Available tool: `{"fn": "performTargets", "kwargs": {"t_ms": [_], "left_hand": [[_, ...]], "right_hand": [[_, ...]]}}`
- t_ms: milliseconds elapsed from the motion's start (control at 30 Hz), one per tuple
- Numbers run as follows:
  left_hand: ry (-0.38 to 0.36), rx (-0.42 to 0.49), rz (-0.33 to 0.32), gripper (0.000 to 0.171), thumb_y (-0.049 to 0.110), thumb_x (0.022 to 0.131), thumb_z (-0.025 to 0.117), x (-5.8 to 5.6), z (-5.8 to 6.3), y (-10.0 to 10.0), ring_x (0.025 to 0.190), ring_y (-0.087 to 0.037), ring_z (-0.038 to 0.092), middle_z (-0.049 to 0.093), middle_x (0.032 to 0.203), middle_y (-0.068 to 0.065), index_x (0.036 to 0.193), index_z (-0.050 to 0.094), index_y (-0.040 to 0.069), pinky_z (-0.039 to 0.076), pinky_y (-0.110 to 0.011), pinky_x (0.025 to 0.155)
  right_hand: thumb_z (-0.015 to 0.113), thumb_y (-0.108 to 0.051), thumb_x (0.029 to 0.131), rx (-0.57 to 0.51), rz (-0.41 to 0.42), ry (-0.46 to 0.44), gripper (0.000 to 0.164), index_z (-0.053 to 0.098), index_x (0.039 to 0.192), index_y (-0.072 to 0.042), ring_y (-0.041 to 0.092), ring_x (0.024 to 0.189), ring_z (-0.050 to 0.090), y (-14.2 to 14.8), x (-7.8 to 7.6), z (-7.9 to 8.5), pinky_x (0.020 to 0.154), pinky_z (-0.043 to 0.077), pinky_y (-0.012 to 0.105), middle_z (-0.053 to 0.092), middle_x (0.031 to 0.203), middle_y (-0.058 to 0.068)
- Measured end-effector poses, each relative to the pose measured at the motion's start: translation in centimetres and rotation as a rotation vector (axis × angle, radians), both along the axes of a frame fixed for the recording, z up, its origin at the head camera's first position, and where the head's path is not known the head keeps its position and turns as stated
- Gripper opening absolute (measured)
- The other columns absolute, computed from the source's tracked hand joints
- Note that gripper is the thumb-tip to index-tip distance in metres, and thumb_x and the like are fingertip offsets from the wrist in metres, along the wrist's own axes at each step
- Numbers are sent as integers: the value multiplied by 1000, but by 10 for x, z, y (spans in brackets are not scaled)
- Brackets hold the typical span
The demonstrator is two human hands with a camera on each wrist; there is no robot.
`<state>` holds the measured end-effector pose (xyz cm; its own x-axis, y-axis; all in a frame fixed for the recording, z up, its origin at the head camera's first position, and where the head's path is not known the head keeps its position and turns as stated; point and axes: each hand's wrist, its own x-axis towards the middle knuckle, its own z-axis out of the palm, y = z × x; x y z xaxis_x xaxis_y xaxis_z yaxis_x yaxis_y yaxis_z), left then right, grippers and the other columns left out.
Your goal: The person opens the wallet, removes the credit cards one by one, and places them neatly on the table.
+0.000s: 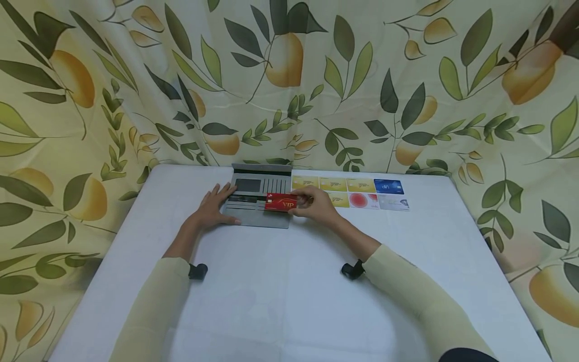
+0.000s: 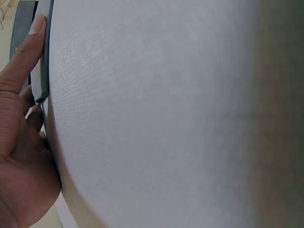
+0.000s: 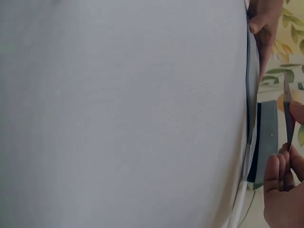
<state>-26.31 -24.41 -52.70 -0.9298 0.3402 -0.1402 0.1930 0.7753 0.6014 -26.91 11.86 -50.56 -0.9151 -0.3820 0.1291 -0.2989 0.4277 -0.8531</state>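
A grey card holder point(image 1: 264, 220) lies opened on the table, with slots across its panels. My left hand point(image 1: 212, 205) rests at its left side, fingers spread and thumb along the front panel. The left wrist view shows the thumb point(image 2: 28, 52) laid straight over the holder's edge point(image 2: 42, 83). My right hand point(image 1: 318, 205) pinches a red card point(image 1: 277, 201) marked VIP by its right end. The card overlaps the right half of the holder, near the lower slots. In the right wrist view the card point(image 3: 289, 118) appears edge-on between thumb and fingers, above the holder.
Right of the holder, cards lie in two rows: several gold cards point(image 1: 332, 183), a blue card point(image 1: 388, 186), a white card with a red circle point(image 1: 363, 201) and a pale card point(image 1: 393, 202). A patterned curtain point(image 1: 362, 90) hangs behind the white table point(image 1: 271, 301).
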Motion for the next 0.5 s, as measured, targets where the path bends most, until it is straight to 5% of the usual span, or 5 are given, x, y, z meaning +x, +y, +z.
{"fn": "performTargets", "kwargs": {"t_ms": [500], "left_hand": [[-8, 15, 9, 113, 40, 82, 90, 1, 0, 0, 160, -37, -10, 7, 176, -12, 169, 23, 14, -9, -52, 127]], "right_hand": [[93, -18, 82, 33, -46, -25, 51, 75, 128, -5, 26, 96, 57, 34, 6, -2, 80, 54, 30, 65, 109, 9]]}}
